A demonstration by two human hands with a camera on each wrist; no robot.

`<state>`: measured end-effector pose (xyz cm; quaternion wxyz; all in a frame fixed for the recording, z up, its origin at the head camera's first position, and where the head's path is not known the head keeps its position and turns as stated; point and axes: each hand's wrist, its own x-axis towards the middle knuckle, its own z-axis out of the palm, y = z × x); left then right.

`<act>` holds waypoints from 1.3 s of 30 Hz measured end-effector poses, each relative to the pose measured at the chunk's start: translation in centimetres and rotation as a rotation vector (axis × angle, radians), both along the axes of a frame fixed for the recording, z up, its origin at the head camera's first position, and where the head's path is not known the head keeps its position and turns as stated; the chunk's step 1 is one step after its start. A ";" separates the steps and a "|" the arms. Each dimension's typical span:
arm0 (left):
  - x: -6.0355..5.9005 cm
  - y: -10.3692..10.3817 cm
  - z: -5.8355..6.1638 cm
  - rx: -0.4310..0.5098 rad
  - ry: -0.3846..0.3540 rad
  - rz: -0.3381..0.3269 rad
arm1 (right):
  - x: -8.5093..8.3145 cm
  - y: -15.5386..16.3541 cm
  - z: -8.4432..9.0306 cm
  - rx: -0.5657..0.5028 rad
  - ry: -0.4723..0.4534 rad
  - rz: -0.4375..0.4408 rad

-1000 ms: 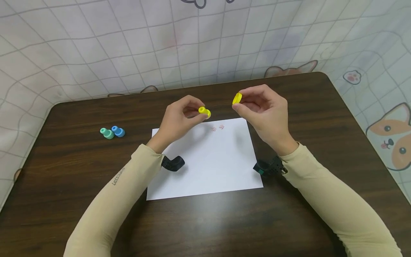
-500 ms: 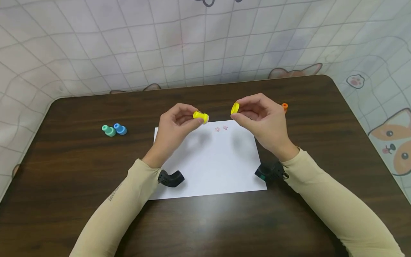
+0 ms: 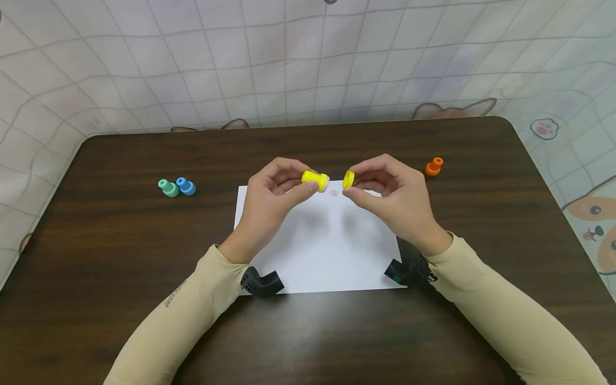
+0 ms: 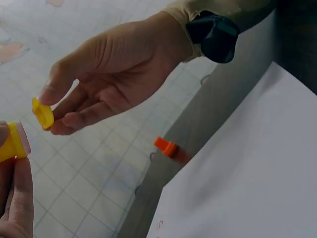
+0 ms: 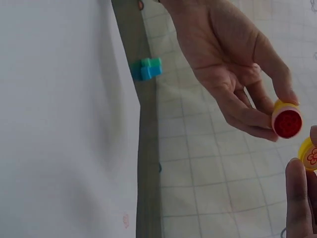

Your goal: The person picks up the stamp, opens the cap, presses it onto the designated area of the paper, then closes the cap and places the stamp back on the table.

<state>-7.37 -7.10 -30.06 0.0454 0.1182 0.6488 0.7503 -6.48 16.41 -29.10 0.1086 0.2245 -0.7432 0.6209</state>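
Observation:
Between thumb and fingers my left hand (image 3: 276, 200) pinches a yellow stamp (image 3: 315, 181), its end turned toward the right. In the right wrist view that end shows a round red stamping face (image 5: 287, 123) with a flower shape. My right hand (image 3: 397, 200) pinches the stamp's yellow cap (image 3: 348, 179) by its edge, its hollow side facing the stamp. A small gap separates cap and stamp. Both hands are raised over the far part of a white sheet of paper (image 3: 332, 246). A small red flower print (image 3: 334, 193) shows near the sheet's far edge.
A green stamp (image 3: 168, 187) and a blue stamp (image 3: 185, 186) stand side by side at the left of the dark wooden table (image 3: 120, 240). An orange stamp (image 3: 433, 166) stands at the back right. A white grid-patterned cloth (image 3: 289, 64) hangs behind the table.
The stamp and its cap have come closer together. My left hand has turned the stamp so that its face points right toward the cap. The orange stamp has come into view.

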 end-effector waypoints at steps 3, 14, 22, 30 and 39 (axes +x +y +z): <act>0.4 0.4 0.3 0.049 -0.018 -0.024 | 0.3 0.0 0.1 0.015 0.012 0.024; 1.3 1.0 0.6 0.083 -0.040 -0.054 | 1.1 -0.3 0.2 0.009 0.037 0.094; 1.6 1.3 0.7 0.096 -0.053 -0.068 | 1.1 -0.3 0.2 -0.010 0.052 0.109; 1.7 1.6 0.8 0.110 -0.070 -0.078 | 1.2 -0.3 0.2 0.000 0.060 0.101; 1.7 1.7 0.5 0.113 -0.076 -0.082 | 1.3 -0.5 0.2 -0.025 0.062 0.112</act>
